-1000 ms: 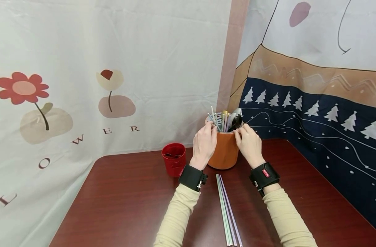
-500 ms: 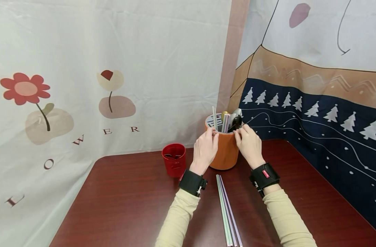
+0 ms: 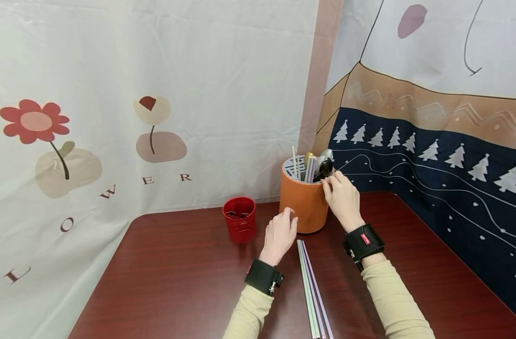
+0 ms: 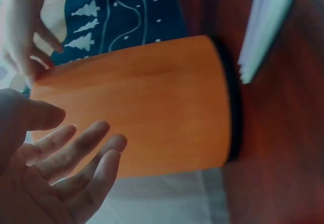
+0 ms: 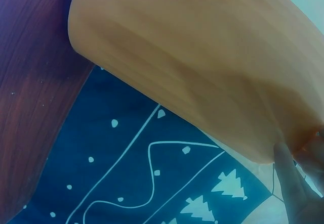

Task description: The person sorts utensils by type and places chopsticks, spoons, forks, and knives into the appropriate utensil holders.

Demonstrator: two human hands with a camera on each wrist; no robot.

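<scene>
While the right hand (image 3: 342,200) pinches the rim of the orange utensil holder (image 3: 304,202) at the back of the worktop (image 3: 177,282), the left hand (image 3: 280,234) hangs empty beside its base, fingers relaxed. Straws (image 3: 312,289) lie just in front. I judge the step is loading straws into the holder; the next move needs a pinch on one thin straw.
</scene>
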